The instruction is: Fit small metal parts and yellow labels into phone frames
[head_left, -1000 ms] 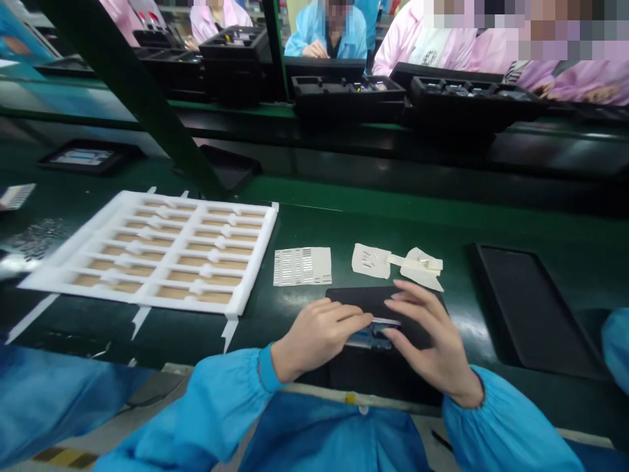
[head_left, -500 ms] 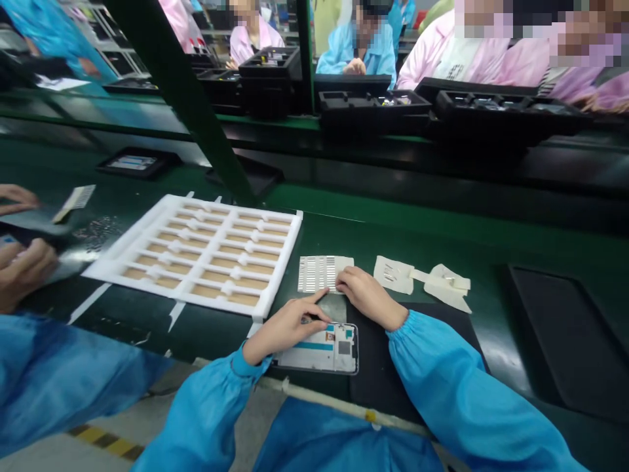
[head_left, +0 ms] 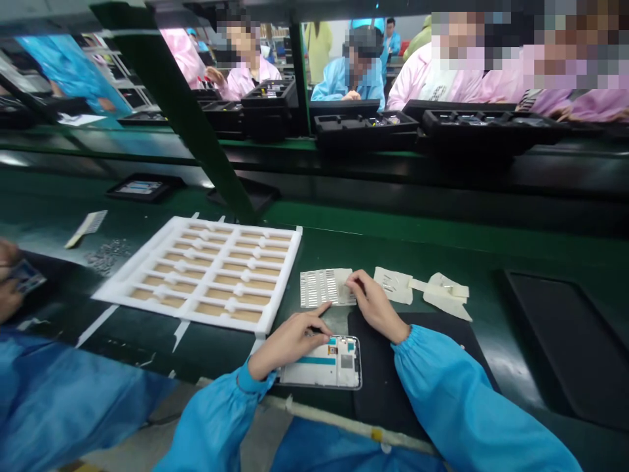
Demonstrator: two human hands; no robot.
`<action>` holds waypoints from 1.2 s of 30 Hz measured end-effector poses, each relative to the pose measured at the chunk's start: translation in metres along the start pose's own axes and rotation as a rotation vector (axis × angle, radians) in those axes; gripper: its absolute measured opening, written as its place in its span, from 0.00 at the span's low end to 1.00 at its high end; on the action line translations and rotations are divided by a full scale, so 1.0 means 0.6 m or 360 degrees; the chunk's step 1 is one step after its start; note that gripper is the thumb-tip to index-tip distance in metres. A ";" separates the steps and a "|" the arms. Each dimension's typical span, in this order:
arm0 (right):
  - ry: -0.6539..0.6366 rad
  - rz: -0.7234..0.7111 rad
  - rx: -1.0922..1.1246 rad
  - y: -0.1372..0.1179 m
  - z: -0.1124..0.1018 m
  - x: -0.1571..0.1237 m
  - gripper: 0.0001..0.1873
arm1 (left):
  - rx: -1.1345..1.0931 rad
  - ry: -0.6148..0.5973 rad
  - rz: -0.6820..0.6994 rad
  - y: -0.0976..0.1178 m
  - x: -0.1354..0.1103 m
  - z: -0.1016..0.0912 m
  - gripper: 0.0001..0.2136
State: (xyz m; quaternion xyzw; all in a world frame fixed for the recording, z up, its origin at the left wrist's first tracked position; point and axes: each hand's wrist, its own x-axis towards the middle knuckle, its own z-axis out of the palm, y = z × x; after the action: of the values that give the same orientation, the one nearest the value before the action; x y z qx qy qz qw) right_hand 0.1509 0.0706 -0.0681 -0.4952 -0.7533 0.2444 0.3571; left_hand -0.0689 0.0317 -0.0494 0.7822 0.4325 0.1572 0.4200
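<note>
My left hand [head_left: 293, 337] lies over the upper left part of a phone frame [head_left: 319, 375] with blue strips. Its index finger stretches to the lower edge of a sticker sheet [head_left: 319, 288] bearing rows of small silvery strips; its thumb is at the frame's top edge. At the sheet's right end, my right hand [head_left: 377, 305] has thumb and index finger pinched together. Whatever lies between those fingertips is too small to make out. Beyond that hand, pieces of pale backing paper [head_left: 393, 286] carry a few loose strips.
A white slotted tray [head_left: 216, 275] stands to the left. A black mat [head_left: 393, 387] lies under my right forearm, and a black tray [head_left: 565, 347] is far right. Another person's hand [head_left: 8, 288] works at the left edge. A green post [head_left: 187, 118] slants across the bench.
My right hand's fingertips have shifted slightly right along the sheet. My left hand stays at the sheet and phone frame. The whole view has tilted up a little.
</note>
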 end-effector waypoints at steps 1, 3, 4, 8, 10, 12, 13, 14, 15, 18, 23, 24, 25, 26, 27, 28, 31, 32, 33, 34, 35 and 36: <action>0.0070 0.0043 0.0067 -0.001 -0.006 -0.001 0.09 | 0.0006 0.0021 0.0023 0.001 -0.002 0.001 0.08; 0.0206 0.0140 0.0286 -0.006 -0.024 -0.010 0.09 | 0.0025 0.0078 0.0072 0.003 -0.007 0.002 0.08; 0.0273 0.0191 0.0429 -0.010 -0.035 -0.018 0.09 | 0.0043 0.0107 0.0100 0.005 -0.011 0.001 0.08; 0.0465 0.0345 0.0771 -0.032 -0.087 -0.064 0.07 | 0.0173 0.0151 0.0131 0.025 -0.024 -0.010 0.09; 0.0530 0.0372 0.0740 -0.047 -0.113 -0.090 0.05 | 0.0223 0.0190 0.0143 0.045 -0.025 -0.013 0.09; 0.0626 0.0384 0.0696 -0.064 -0.136 -0.112 0.04 | 0.0252 0.0315 0.0235 0.069 -0.020 -0.008 0.09; 0.0682 0.0384 0.0672 -0.073 -0.145 -0.122 0.05 | 0.0271 0.0402 0.0320 0.082 -0.015 0.000 0.09; 0.0734 0.0383 0.0643 -0.080 -0.154 -0.130 0.05 | 0.0305 0.0495 0.0420 0.094 -0.009 0.010 0.09; 0.0776 0.0379 0.0607 -0.086 -0.160 -0.137 0.06 | 0.0359 0.0583 0.0528 0.105 -0.003 0.022 0.08; 0.0815 0.0335 0.0473 -0.093 -0.169 -0.155 0.07 | 0.0595 0.0732 0.0790 0.128 0.018 0.066 0.09; 0.0555 0.0282 0.0319 -0.077 -0.164 -0.175 0.06 | 0.0668 0.0683 0.0859 0.136 0.034 0.117 0.10; 0.0491 0.0288 0.0298 -0.074 -0.163 -0.177 0.05 | 0.0654 0.0671 0.0848 0.135 0.033 0.119 0.10; 0.0438 0.0296 0.0284 -0.072 -0.162 -0.179 0.04 | 0.0650 0.0653 0.0831 0.135 0.031 0.120 0.09; 0.0392 0.0303 0.0275 -0.070 -0.160 -0.180 0.04 | 0.0657 0.0626 0.0810 0.134 0.028 0.118 0.10; 0.0354 0.0309 0.0270 -0.070 -0.159 -0.181 0.04 | 0.0670 0.0591 0.0789 0.133 0.025 0.115 0.10; 0.0320 0.0313 0.0264 -0.070 -0.158 -0.181 0.04 | 0.0679 0.0541 0.0773 0.133 0.020 0.112 0.11; 0.0235 0.0316 0.0239 -0.074 -0.155 -0.181 0.04 | 0.0645 0.0414 0.0732 0.126 0.007 0.101 0.13; 0.0206 0.0308 0.0234 -0.076 -0.155 -0.181 0.04 | 0.0611 0.0399 0.0719 0.123 0.003 0.099 0.12; 0.0177 0.0290 0.0230 -0.078 -0.155 -0.181 0.04 | 0.0576 0.0399 0.0705 0.120 0.000 0.099 0.12; 0.0149 0.0262 0.0223 -0.079 -0.154 -0.181 0.04 | 0.0546 0.0413 0.0691 0.116 -0.002 0.099 0.12; 0.0121 0.0229 0.0209 -0.081 -0.154 -0.181 0.05 | 0.0522 0.0435 0.0683 0.113 -0.004 0.100 0.11; 0.0094 0.0194 0.0188 -0.082 -0.154 -0.181 0.05 | 0.0503 0.0455 0.0682 0.111 -0.005 0.101 0.11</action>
State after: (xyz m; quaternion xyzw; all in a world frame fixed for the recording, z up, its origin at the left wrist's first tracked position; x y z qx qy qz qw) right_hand 0.2227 -0.0474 -0.0067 -0.5253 -0.6952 0.2948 0.3922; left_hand 0.0027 -0.0204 -0.0327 0.8812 0.3315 0.2815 0.1853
